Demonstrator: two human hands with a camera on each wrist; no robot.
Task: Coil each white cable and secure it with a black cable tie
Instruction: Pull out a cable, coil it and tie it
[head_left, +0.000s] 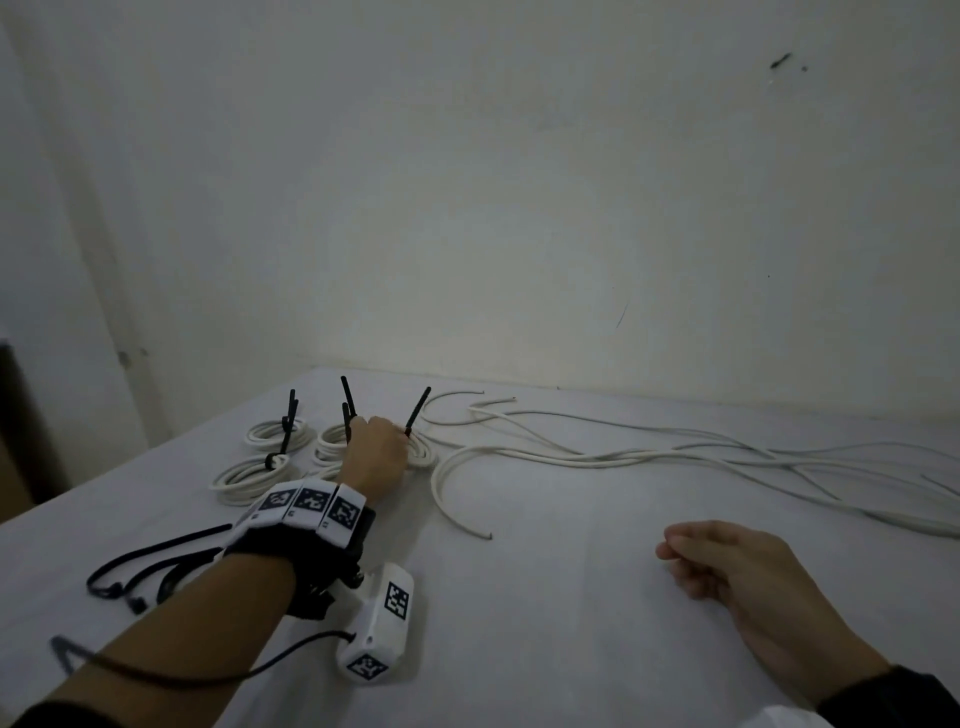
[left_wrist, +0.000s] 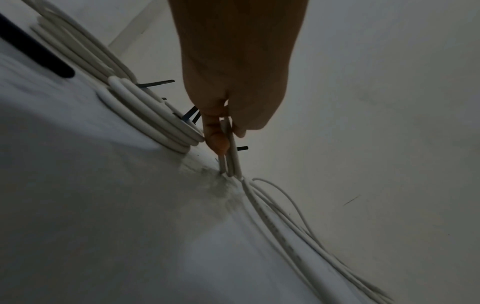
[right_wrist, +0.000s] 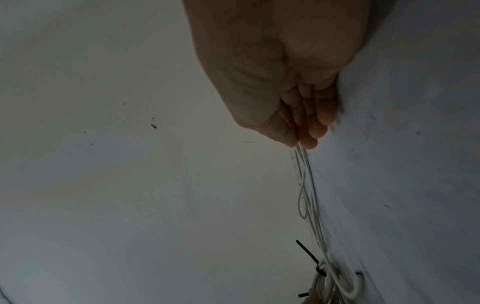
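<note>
My left hand (head_left: 382, 452) reaches to the back left of the table and pinches a coiled white cable (head_left: 422, 453) that has a black cable tie (head_left: 416, 411) standing up from it. In the left wrist view, thumb and fingers (left_wrist: 217, 135) squeeze the coil's strands (left_wrist: 232, 158) upright on the cloth. Several other tied coils (head_left: 280, 435) lie to the left of it. Loose white cables (head_left: 675, 453) trail to the right. My right hand (head_left: 727, 564) rests near the front right, fingers loosely curled, holding nothing.
A bunch of spare black cable ties (head_left: 156, 564) lies at the front left beside my forearm. The table (head_left: 545, 623) wears a white cloth. A white wall rises just behind the far edge. One loose cable end (head_left: 467, 525) curls toward the middle.
</note>
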